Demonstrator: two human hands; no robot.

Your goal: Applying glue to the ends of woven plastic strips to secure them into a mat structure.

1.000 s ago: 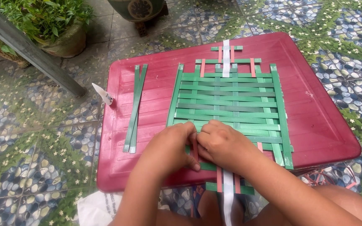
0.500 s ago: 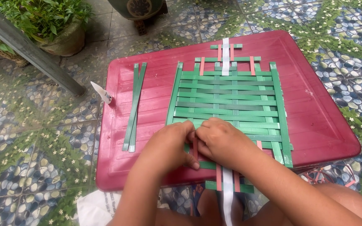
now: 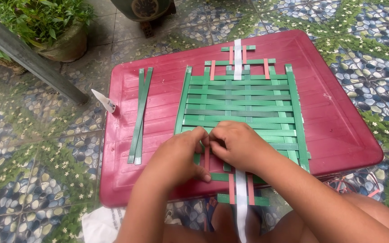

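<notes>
A flat woven mat (image 3: 244,101) of green strips, with a few pink strips and one white strip running lengthwise, lies on a red plastic tabletop (image 3: 338,121). My left hand (image 3: 178,155) and my right hand (image 3: 235,144) meet at the mat's near edge. Their fingers pinch a pink strip (image 3: 206,157) where it passes among the green cross strips. The strip ends near me stick out past the table's edge.
Two loose green strips (image 3: 139,114) lie on the tabletop's left side. A small white-tipped tool (image 3: 104,101) pokes out at the table's left edge. A potted plant (image 3: 55,31), a slanted grey post (image 3: 28,60) and pebble-patterned floor tiles surround the table.
Both hands stay at the mat's near edge. The fingers shift slightly on the pink strip; the mat has not moved.
</notes>
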